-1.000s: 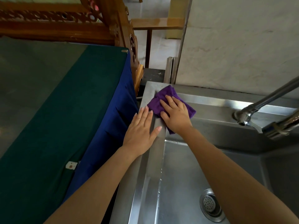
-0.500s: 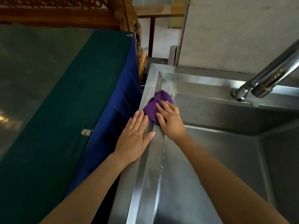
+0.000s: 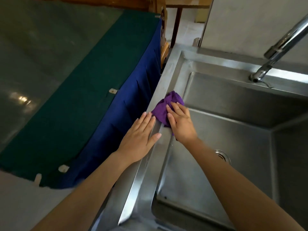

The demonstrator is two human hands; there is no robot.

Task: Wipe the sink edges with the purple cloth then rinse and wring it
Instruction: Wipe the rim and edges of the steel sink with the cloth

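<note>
Purple cloth: bunched on sink rim, 9 o'clock side of basin.
Right hand: fingers extended, pressing cloth, no pinch.
Left hand: flat on rim at cloth's 7 o'clock, holding nothing.
Assessment: cloth light, soft, limp; likely slides on steel. Take hold at bunched centre.

faucet overhead — open basin below

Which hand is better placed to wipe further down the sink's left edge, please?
The right hand: it presses the purple cloth onto the sink rim. The left hand lies flat on the rim beside it, holding nothing.
</note>
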